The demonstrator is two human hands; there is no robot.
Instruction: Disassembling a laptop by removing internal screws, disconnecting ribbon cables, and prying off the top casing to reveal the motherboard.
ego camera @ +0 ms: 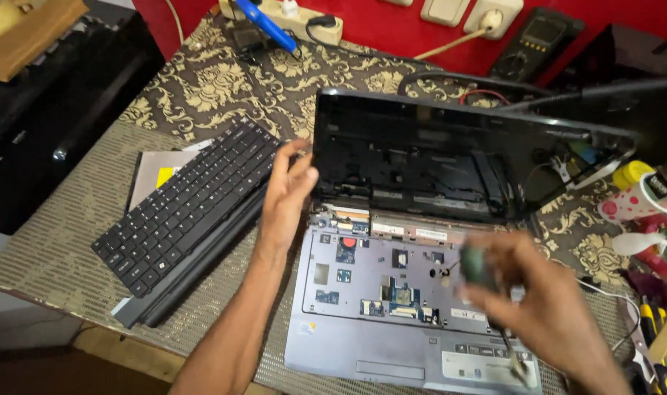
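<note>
The left hand [286, 201] is open, fingers loosely spread and slightly curled, holding nothing; its fingertips sit at the left end of the laptop's hinge, touching or just short of the lower left corner of the screen [421, 150]; which of the two cannot be told. The right hand [545, 307] is closed around a screwdriver [483, 274] with a dark green handle; the handle is blurred, and the thin metal shaft runs down and to the right from the fist, its tip over the front right corner of the laptop base.

The laptop [370, 336] lies on the patterned tablecloth [209, 88] with its front edge toward the person and its long axis running left to right; the lid stands open and tilts back; the keyboard is out of it, so the grey metal tray and small blue boards show. The removed keyboard [183, 205] lies just left of the laptop, its long axis slanting from near left to far right, resting on a flat grey drive and a long black part.

The left forearm comes up from the lower edge, wrist straight, palm turned to the right; the right forearm enters from the lower right corner, hand above the base.
</note>
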